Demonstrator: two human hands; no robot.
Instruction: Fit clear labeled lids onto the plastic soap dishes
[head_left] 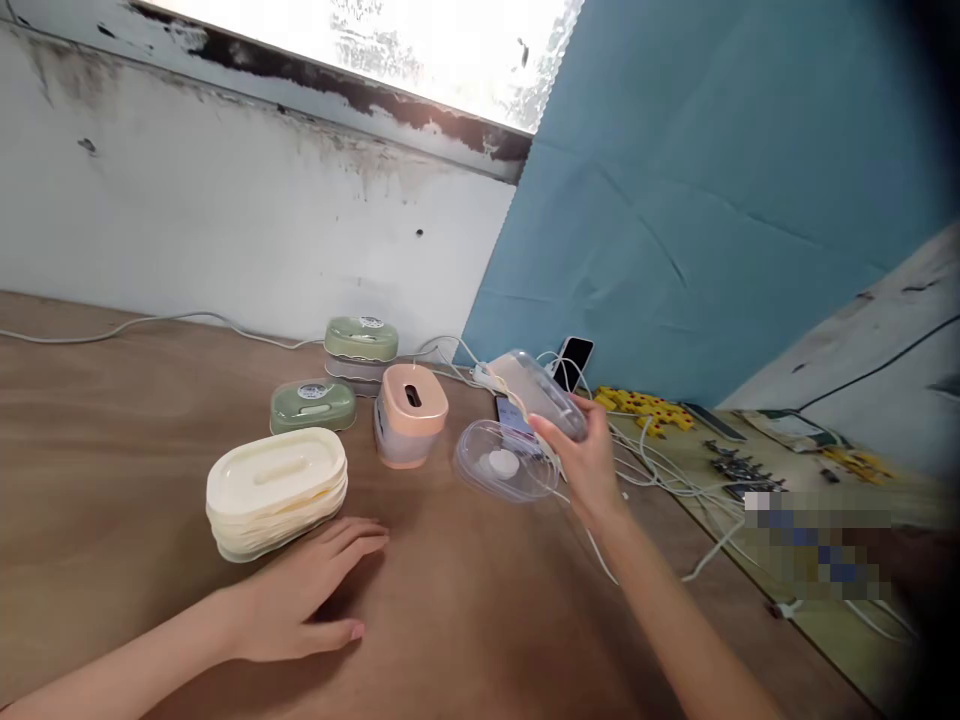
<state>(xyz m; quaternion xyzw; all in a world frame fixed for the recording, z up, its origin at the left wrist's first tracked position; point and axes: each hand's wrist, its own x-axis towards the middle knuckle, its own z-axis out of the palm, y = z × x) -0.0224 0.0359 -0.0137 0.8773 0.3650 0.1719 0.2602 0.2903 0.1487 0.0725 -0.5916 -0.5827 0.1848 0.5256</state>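
My right hand (589, 465) grips a clear plastic box (536, 390), tilted above the table, fingers around its near end. Just below it lies a clear oval plastic lid (517, 485) with a white round piece (503, 463) in it. My left hand (319, 590) rests on the table with fingers spread and nothing in it, beside a stack of cream oval lids (277, 475). Between the hands and farther back stands a tissue box with a peach top (414, 400) and a slot in it.
Green-lidded boxes (311, 405) stand near the wall, one on a stack (361, 345). White cables (667, 480) tangle across the right side. A phone (574, 362) leans against the blue cloth (675, 220). Yellow pieces (645, 408) and small dark metal parts (739, 465) lie at right.
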